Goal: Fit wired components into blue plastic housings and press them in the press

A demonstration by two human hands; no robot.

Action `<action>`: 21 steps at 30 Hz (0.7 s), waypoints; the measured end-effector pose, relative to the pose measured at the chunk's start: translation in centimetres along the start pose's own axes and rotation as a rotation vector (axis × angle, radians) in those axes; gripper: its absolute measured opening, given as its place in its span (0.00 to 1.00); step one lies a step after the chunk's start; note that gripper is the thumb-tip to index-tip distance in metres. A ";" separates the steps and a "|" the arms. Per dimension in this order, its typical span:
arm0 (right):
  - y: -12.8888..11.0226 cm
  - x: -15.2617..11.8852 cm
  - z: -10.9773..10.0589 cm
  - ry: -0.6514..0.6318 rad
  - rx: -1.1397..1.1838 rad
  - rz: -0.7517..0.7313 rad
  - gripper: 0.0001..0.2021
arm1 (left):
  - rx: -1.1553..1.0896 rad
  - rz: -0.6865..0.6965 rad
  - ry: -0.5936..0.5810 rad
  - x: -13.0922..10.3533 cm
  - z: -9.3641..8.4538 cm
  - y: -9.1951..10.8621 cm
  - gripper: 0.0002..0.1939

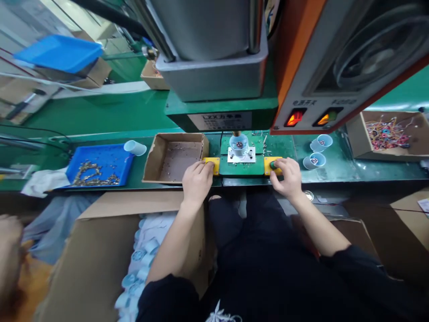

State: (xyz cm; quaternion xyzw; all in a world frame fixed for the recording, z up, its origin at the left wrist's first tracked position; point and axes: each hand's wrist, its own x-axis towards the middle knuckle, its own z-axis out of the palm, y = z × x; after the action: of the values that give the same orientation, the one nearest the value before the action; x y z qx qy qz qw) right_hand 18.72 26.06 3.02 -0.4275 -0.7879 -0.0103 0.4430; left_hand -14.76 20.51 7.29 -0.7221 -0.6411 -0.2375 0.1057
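Note:
My left hand (198, 180) rests at the left yellow button box (216, 166), its fingers curled together over the edge; any button there is hidden beneath them. On the right yellow button box (268, 166), a green push button (272, 165) sits between the thumb and fingers of my right hand (287, 177). Between the boxes, a light blue plastic cup (238, 147) with small parts inside stands on a metal fixture plate (250, 157). The press rod (237, 133) comes down over that cup from the green press head (221, 114).
Left of the press are a shallow cardboard tray (206, 145), a blue tray (125, 167) of metal pieces and a tipped cup (135, 148). At right stand two cups (315, 162) and a box of wired parts (385, 154). A carton (97, 250) holds many cups; another person's hand (10, 232) is at far left.

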 end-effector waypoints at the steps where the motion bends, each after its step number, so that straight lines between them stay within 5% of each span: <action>1: -0.1 -0.2 0.3 0.004 -0.012 -0.010 0.08 | 0.026 -0.013 0.002 0.0 0.0 0.4 0.15; 7: -0.6 -0.8 1.6 0.010 -0.054 -0.057 0.13 | 0.065 -0.084 -0.070 1.1 -1.3 1.8 0.16; 15: -0.2 -1.4 2.0 -0.032 -0.006 0.033 0.15 | -0.363 -0.110 -0.005 7.0 -6.3 5.0 0.13; 21: -0.1 -1.5 2.1 0.029 0.015 0.010 0.17 | -0.470 -0.210 -0.184 10.1 -6.9 4.7 0.12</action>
State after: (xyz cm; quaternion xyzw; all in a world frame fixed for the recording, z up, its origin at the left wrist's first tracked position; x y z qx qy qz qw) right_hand 17.52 25.84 0.70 -0.4277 -0.7794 -0.0083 0.4579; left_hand -10.92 25.41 18.84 -0.6751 -0.6465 -0.3228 -0.1485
